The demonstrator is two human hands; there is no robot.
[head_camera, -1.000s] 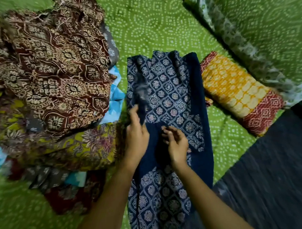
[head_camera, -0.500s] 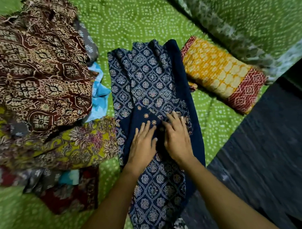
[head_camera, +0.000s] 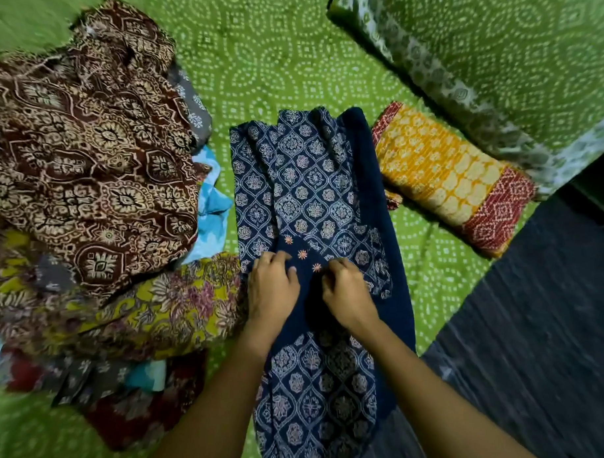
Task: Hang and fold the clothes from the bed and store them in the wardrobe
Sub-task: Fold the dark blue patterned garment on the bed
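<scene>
Nearest, the long navy block-printed cotton garment [head_camera: 308, 194] lies flat on the green white-dotted bed sheet [head_camera: 265, 56]. Its near end reaches the bed's edge, which runs diagonally from bottom centre up to the right, with dark grey floor [head_camera: 530, 322] beyond it. The left hand [head_camera: 273, 289] and right hand [head_camera: 348, 292] sit side by side at the garment's middle. Each grip is closed, fingers curled into the plain navy panel with small orange embroidered stars.

The garment's long axis runs straight away from the person, and its far end leans slightly left. On its left, a heap touches its edge: yellow floral cloth [head_camera: 174, 303], light blue cloth [head_camera: 210, 205] and maroon-and-cream printed cloth [head_camera: 90, 159]. On the right, a narrow strip of bare sheet separates it from a folded yellow-and-red cloth bundle [head_camera: 443, 175]. Beyond the far end, the sheet lies open.
</scene>
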